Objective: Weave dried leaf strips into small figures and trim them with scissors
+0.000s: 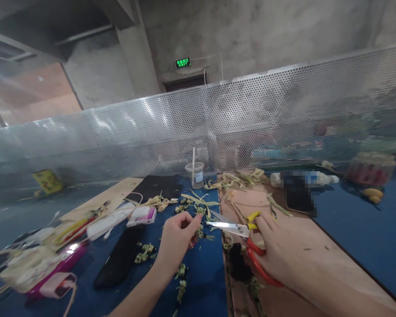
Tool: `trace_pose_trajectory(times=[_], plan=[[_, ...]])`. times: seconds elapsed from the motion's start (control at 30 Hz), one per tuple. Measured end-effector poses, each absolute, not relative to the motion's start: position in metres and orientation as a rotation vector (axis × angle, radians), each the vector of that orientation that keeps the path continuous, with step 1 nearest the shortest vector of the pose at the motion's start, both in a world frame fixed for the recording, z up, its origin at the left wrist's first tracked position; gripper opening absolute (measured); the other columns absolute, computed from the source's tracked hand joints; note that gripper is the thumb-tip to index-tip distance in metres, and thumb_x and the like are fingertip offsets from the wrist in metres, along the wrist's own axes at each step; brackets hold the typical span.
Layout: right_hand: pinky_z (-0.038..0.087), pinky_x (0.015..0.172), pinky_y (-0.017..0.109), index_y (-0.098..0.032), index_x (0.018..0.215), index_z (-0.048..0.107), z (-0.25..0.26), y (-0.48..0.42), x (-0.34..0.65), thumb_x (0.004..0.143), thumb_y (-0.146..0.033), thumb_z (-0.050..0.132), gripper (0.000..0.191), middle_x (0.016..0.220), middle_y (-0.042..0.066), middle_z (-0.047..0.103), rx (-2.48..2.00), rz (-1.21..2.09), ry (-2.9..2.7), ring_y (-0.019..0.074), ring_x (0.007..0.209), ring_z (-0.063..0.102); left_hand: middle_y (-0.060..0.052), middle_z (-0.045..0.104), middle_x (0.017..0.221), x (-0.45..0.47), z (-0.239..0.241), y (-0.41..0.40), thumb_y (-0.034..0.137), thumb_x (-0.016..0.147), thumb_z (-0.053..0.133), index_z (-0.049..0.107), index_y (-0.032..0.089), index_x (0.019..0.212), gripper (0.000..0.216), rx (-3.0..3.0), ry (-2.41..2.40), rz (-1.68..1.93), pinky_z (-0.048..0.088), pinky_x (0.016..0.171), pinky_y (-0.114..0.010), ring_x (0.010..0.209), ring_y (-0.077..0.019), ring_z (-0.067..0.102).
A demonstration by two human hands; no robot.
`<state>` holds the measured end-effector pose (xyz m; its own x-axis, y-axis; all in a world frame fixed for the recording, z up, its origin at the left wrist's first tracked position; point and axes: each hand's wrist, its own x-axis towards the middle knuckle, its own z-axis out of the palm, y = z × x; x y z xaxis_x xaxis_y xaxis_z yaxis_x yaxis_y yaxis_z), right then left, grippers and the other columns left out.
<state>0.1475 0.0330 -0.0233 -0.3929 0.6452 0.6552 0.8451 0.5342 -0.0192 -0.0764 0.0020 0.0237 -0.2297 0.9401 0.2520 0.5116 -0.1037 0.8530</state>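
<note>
My left hand is closed in a pinch above the blue tabletop. Green, withered plant pieces show right beside its fingertips; whether they are pinched or lie behind is hard to tell. In my right hand is a pair of scissors with red and yellow handles. The parted blades point left, their tips just short of the left fingertips. More dried plant pieces lie to the left of my left hand. Below the scissors a black clump rests on the brown board.
Behind stands a perforated metal screen, with a plastic cup and straw before it. A black case, white-and-pink box and red-handled tool lie left. A bottle, dark phone-like slab and clear tub are right.
</note>
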Motion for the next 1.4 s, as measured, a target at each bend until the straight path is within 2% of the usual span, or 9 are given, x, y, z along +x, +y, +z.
trace_pose_trajectory(times=[0.17,0.27,0.47,0.7,0.83,0.93,1.1,1.4], plan=[[0.031,0.049,0.028,-0.021,0.071,0.044,-0.010,0.032,0.147,0.073,-0.029,0.052,0.012,0.070,0.005,0.052,-1.187,-0.616,-2.118,0.0197,0.061,0.049,0.005,0.050,0.043,-0.091,0.034,0.009,0.048,0.076,0.048,0.042,0.021,0.052,0.036,1.744,1.853,1.201,0.039,0.048,-0.021,0.042,-0.0118,0.049],[0.031,0.052,0.028,-0.020,0.071,0.046,-0.014,0.035,0.148,0.073,-0.026,0.052,0.008,0.071,0.004,0.053,-1.193,-0.631,-2.153,0.0199,0.063,0.049,0.004,0.053,0.044,-0.115,0.045,0.019,0.047,0.073,0.051,0.044,0.021,0.051,0.035,1.839,2.001,1.081,0.038,0.054,-0.024,0.046,-0.0140,0.051],[0.031,0.052,0.028,-0.020,0.074,0.047,-0.029,0.044,0.151,0.077,-0.024,0.048,0.005,0.076,0.005,0.054,-1.208,-0.606,-2.186,0.0208,0.066,0.051,0.002,0.054,0.038,-0.166,0.037,0.039,0.048,0.067,0.056,0.048,0.021,0.049,0.034,1.887,2.159,0.650,0.034,0.049,-0.025,0.042,-0.0182,0.055],[0.032,0.052,0.028,-0.021,0.076,0.045,-0.034,0.044,0.149,0.075,-0.029,0.052,0.011,0.074,0.004,0.053,-1.172,-0.629,-2.165,0.0199,0.063,0.051,-0.002,0.064,0.062,-0.190,0.032,0.043,0.041,0.075,0.048,0.056,0.019,0.077,0.023,1.874,2.291,0.457,0.037,0.056,-0.027,0.052,-0.0191,0.061],[0.035,0.054,0.028,-0.021,0.080,0.044,-0.040,0.044,0.148,0.076,-0.027,0.050,0.010,0.081,0.004,0.054,-1.153,-0.531,-2.174,0.0199,0.066,0.053,-0.002,0.066,0.076,-0.200,0.045,0.033,0.030,0.064,0.058,0.060,0.020,0.074,0.014,1.931,2.134,0.300,0.040,0.059,-0.026,0.064,-0.0193,0.062],[0.037,0.057,0.029,-0.021,0.082,0.043,-0.045,0.045,0.149,0.076,-0.027,0.050,0.011,0.083,0.005,0.054,-1.136,-0.471,-2.204,0.0210,0.073,0.053,0.001,0.067,0.080,-0.200,0.053,0.023,0.027,0.056,0.066,0.066,0.024,0.076,0.021,1.968,1.916,0.145,0.042,0.059,-0.024,0.072,-0.0199,0.062],[0.038,0.059,0.030,-0.020,0.082,0.042,-0.048,0.048,0.150,0.076,-0.026,0.049,0.011,0.082,0.005,0.053,-1.132,-0.472,-2.234,0.0213,0.073,0.052,0.001,0.066,0.093,-0.193,0.051,0.021,0.027,0.054,0.067,0.069,0.027,0.085,0.031,1.993,1.772,0.055,0.043,0.061,-0.025,0.072,-0.0192,0.061],[0.036,0.054,0.029,-0.021,0.081,0.045,-0.049,0.046,0.147,0.073,-0.022,0.048,0.008,0.079,0.004,0.054,-1.097,-0.491,-2.198,0.0217,0.072,0.053,0.001,0.068,0.076,-0.199,0.038,0.034,0.034,0.058,0.066,0.067,0.024,0.069,0.015,2.004,1.786,0.131,0.042,0.062,-0.026,0.073,-0.0208,0.060]])
